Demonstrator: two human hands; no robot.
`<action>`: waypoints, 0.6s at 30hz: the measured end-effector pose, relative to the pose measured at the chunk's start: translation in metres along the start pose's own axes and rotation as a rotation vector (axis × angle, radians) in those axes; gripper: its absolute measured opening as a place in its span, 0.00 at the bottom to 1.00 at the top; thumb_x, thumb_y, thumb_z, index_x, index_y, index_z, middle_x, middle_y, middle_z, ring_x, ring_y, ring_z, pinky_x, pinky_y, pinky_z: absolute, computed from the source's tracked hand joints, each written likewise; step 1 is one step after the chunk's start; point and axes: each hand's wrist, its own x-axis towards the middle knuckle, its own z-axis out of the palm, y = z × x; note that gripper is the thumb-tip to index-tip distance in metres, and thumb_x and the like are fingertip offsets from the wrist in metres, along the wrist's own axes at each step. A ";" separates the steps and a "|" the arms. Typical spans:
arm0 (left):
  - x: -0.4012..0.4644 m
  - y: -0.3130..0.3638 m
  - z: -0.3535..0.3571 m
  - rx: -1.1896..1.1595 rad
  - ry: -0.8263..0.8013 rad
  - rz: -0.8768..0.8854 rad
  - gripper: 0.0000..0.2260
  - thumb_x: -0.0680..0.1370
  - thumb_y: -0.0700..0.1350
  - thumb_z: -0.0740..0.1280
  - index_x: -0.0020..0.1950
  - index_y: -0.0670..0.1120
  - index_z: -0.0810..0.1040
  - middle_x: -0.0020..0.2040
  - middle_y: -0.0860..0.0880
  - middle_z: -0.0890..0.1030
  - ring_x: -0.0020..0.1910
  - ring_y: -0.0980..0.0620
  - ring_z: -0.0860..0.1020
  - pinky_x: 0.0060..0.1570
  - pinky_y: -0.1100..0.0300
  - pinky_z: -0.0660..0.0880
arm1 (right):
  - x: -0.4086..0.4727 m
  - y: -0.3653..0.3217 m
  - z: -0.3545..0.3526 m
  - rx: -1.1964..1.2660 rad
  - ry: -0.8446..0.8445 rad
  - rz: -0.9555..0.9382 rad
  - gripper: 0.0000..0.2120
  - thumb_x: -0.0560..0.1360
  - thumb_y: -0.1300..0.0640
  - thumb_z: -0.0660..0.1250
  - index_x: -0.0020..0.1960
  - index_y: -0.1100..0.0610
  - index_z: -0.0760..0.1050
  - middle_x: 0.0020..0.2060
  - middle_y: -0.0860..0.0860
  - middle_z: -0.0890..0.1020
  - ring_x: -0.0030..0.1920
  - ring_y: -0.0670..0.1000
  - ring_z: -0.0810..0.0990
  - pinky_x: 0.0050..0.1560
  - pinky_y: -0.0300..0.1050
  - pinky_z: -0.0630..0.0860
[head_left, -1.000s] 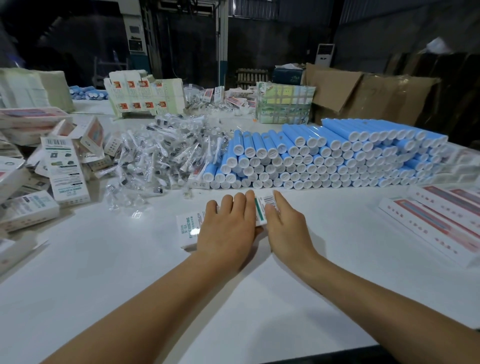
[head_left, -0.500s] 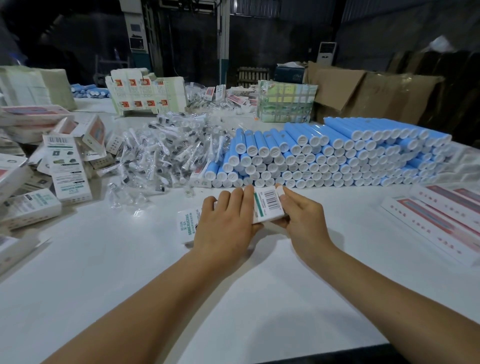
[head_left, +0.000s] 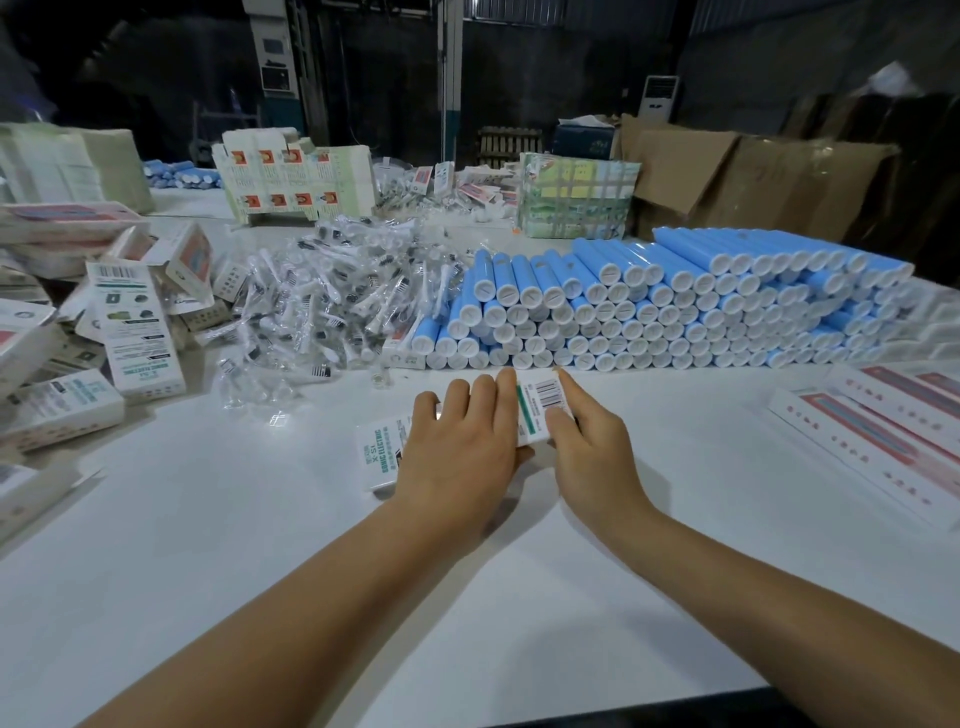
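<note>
1. A warehouse packing floor: dark corrugated metal walls (head_left: 779, 41) and flattened brown cardboard cartons (head_left: 753, 176).
2. A long white worktable (head_left: 260, 519) bears stacked blue plastic tubes with white caps (head_left: 675, 306), bagged brush heads (head_left: 337, 301) and white printed retail boxes (head_left: 140, 332).

I am at a broad white table (head_left: 218, 545) whose glossy top catches a soft light from above, while the hall behind it lies in near darkness. Straight ahead of me a pale steel post (head_left: 451, 78) rises out of view, and to its left is a grey cabinet (head_left: 275, 67) with a teal foot. The far wall (head_left: 571, 67) is dark, and up on the right I make out corrugated sheeting (head_left: 779, 31). Before it stands a white floor-standing air conditioner (head_left: 658, 96), with big sheets of brown cardboard (head_left: 753, 171) leaning just beside it. A slatted wooden crate (head_left: 508, 145) sits low between post and cardboard.
</note>
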 end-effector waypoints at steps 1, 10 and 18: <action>0.000 0.000 0.002 -0.007 -0.015 -0.002 0.33 0.79 0.60 0.58 0.75 0.38 0.60 0.61 0.44 0.74 0.54 0.44 0.73 0.50 0.50 0.69 | -0.001 0.000 0.001 -0.060 -0.009 -0.031 0.20 0.80 0.63 0.56 0.72 0.57 0.67 0.56 0.50 0.80 0.49 0.39 0.79 0.47 0.32 0.76; 0.007 -0.009 0.010 -0.112 -0.021 -0.062 0.34 0.78 0.61 0.52 0.77 0.41 0.50 0.67 0.46 0.67 0.61 0.44 0.67 0.55 0.51 0.64 | 0.001 -0.009 -0.002 0.089 0.026 0.008 0.17 0.80 0.60 0.61 0.68 0.57 0.72 0.57 0.48 0.81 0.57 0.44 0.79 0.61 0.44 0.75; 0.005 -0.012 0.012 -0.044 -0.040 -0.058 0.34 0.80 0.61 0.52 0.76 0.41 0.44 0.67 0.46 0.64 0.61 0.45 0.65 0.55 0.51 0.63 | -0.001 0.003 0.003 0.033 -0.034 -0.029 0.17 0.79 0.63 0.61 0.67 0.58 0.74 0.50 0.42 0.82 0.51 0.42 0.81 0.52 0.36 0.78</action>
